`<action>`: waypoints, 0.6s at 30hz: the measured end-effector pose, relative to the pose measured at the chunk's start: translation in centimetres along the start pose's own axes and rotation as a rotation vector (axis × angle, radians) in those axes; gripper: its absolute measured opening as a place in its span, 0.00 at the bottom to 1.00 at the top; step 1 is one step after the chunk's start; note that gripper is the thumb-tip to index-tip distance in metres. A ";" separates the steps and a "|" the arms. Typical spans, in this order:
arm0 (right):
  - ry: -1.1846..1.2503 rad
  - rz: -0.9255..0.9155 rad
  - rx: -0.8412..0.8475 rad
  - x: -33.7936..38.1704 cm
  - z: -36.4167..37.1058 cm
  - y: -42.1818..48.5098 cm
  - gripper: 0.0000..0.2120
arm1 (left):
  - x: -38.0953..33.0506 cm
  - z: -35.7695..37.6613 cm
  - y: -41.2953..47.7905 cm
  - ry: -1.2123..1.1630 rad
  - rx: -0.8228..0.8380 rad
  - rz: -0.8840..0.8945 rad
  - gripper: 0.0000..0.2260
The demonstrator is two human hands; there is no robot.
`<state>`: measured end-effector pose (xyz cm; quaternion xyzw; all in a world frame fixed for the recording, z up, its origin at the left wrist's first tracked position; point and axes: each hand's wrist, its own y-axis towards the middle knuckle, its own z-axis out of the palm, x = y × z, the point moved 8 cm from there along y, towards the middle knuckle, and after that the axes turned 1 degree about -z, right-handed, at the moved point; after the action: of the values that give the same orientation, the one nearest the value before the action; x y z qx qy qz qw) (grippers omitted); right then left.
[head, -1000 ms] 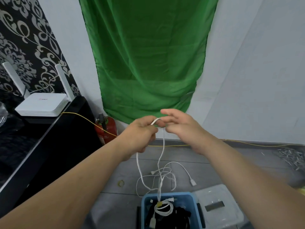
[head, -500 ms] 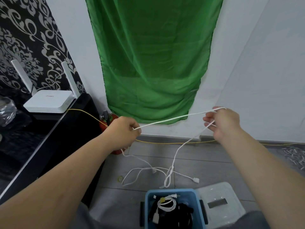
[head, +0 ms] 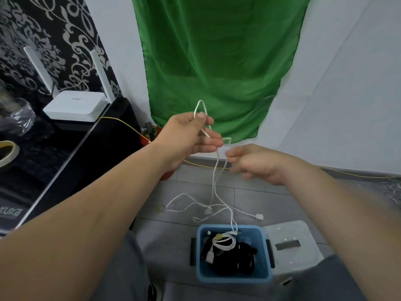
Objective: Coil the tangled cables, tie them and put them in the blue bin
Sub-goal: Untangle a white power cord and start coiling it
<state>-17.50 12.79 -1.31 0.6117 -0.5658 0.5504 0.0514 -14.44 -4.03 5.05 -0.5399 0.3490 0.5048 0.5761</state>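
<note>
Noted both hands drawn close again after the wide stretch of half a second ago. Found left hand [head: 191, 135] pinching the white cable [head: 214, 181], thumb on fingers, with a fresh loop standing above the grip. Found right hand [head: 256, 164] blurred, fingers loosely curled right beside the hanging strands; cannot tell whether clamped on them or free. Traced the strands down to a loose tangle on the floor [head: 271, 198], just past the far rim of the blue bin [head: 234, 276], one strand reaching that rim. Logged one tied white coil [head: 224, 243] already inside. Judged: one more turn gathered, much slack left, tying not yet begun.
</note>
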 end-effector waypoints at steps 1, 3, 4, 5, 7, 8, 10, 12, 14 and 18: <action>0.010 -0.091 0.069 0.8 1.3 0.1 0.25 | -0.4 0.4 0.1 -0.058 0.019 0.018 0.14; -0.041 -0.193 0.122 1.5 2.9 0.3 0.15 | -1.5 1.1 0.3 -0.182 0.052 0.058 0.14; -0.075 -0.203 0.118 1.6 3.3 0.3 0.12 | -2.1 1.2 0.3 -0.244 0.059 0.078 0.13; -0.114 -0.198 0.094 1.2 3.2 0.6 0.14 | -2.6 1.1 0.5 -0.301 0.061 0.097 0.13; -0.201 -0.167 0.016 0.2 2.6 1.2 0.17 | -3.2 0.9 0.6 -0.389 0.058 0.119 0.12; -0.216 -0.172 -0.049 -0.2 2.0 1.5 0.17 | -3.2 0.6 0.7 -0.397 0.047 0.121 0.12; -0.086 -0.215 -0.243 -0.2 0.0 1.7 0.14 | -2.5 0.2 1.1 -0.342 0.007 0.090 0.10; 0.084 -0.315 -0.471 0.7 -2.4 1.1 0.11 | -0.7 0.1 1.4 -0.158 -0.027 0.008 0.12; 0.194 -0.389 -0.589 1.8 -3.8 0.1 0.11 | 1.0 0.7 1.2 0.060 -0.006 -0.110 0.17; 0.313 -0.432 -0.675 3.1 -4.7 -1.4 0.12 | 3.7 2.2 0.8 0.143 0.091 -0.295 0.29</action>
<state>-20.13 14.58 3.54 0.5741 -0.5587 0.3970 0.4479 -14.57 -1.15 1.69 -0.5932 0.3285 0.3587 0.6415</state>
